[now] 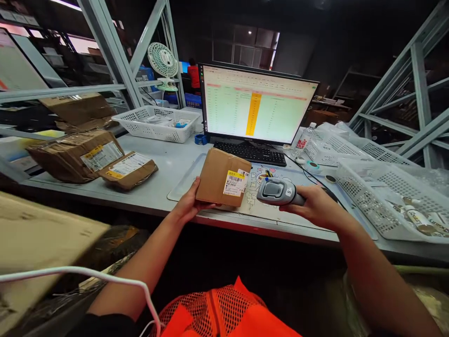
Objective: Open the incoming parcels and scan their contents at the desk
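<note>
My left hand grips a brown cardboard box at its lower left corner, tilting it up at the table's front edge. A shipping label with a yellow strip and a barcode faces me on the box. In my right hand is a grey handheld barcode scanner, its head just right of the box and apart from it. My fingers wrap round the scanner's handle. Behind the box lie a black keyboard and a monitor showing a spreadsheet with an orange column.
Two taped parcels, a larger one and a smaller one, sit at the left. A white basket stands behind them. More white baskets and a plastic bottle are at right. A large carton is at lower left.
</note>
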Tool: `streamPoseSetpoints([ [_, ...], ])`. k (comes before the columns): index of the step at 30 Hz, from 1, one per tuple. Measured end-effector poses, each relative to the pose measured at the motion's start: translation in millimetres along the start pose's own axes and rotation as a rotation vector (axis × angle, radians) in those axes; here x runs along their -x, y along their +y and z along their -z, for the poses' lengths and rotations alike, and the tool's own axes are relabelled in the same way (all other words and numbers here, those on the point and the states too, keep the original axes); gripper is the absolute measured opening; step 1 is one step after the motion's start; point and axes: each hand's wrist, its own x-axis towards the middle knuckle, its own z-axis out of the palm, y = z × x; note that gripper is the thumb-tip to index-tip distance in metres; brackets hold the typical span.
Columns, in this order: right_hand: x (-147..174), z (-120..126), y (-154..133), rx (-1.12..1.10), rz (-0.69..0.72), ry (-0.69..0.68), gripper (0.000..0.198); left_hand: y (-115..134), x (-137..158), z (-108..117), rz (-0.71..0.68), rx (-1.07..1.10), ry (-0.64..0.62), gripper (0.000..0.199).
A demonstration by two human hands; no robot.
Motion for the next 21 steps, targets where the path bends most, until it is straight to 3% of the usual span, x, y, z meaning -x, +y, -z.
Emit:
streamPoseSetpoints([
  [7, -19.7, -11.3, -12.4, 0.002, 0.034, 0.000, 0.031, -5.5, -1.6, -0.8, 0.024, -0.012, -0.053, 0.071],
  [12, -27.1, -22.2, -5.7, 0.021, 0.025, 0.007, 0.030, -7.6, -0.2, 9.1, -0.064, -0.104, -0.089, 0.085],
  [16, -38.3, -35.3, 37.9, 0.159, -0.133, 0.099, 0.027, 4.3, -6.3, 28.6, -0.158, -0.302, -0.122, 0.094],
  [21, -58.5, -61.2, 114.9, 0.420, -0.522, 0.125, 0.039, 22.2, -16.7, 53.7, -0.278, -0.651, 0.055, 0.078],
])
